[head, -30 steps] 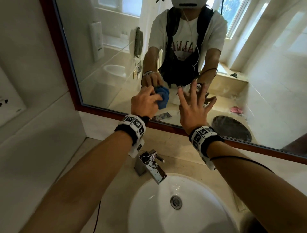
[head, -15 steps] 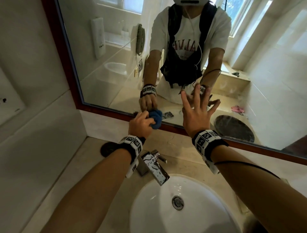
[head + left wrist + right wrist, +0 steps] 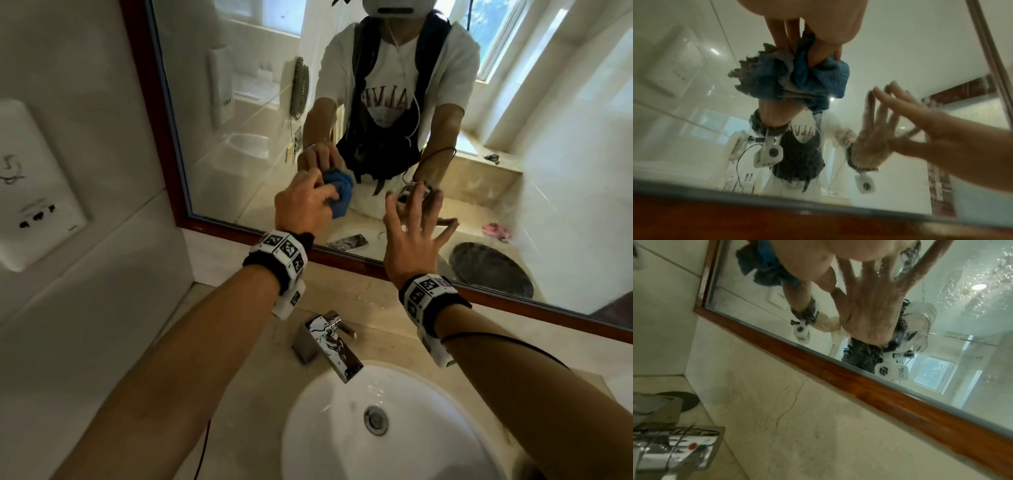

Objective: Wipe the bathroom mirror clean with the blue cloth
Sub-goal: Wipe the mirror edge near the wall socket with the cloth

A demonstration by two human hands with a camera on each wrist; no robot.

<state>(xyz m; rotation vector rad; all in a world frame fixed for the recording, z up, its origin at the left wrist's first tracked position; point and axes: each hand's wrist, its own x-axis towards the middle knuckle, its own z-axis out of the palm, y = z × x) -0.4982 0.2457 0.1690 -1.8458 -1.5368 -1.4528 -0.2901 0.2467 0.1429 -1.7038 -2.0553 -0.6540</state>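
Observation:
The mirror (image 3: 246, 102) has a dark wooden frame (image 3: 150, 113) and hangs above the basin. My left hand (image 3: 320, 200) grips the bunched blue cloth (image 3: 343, 205) and holds it against the lower part of the glass, just above the frame's bottom rail. In the left wrist view the fingers (image 3: 813, 48) curl into the cloth (image 3: 818, 78), and its reflection meets it on the glass. My right hand (image 3: 416, 219) lies flat on the mirror to the right of the cloth, fingers spread and straight, holding nothing. Water spots speckle the glass (image 3: 962, 272) near that hand (image 3: 818, 259).
A chrome tap (image 3: 329, 342) stands below my hands, over a white basin (image 3: 411, 445) set in a beige marble counter (image 3: 239, 394). A white socket plate (image 3: 30, 192) is on the left wall. A dark round disc (image 3: 680, 400) lies on the counter left of the tap.
My left hand carried the cloth down to the mirror's bottom rail, then back up the glass. The right hand has stayed spread on the mirror.

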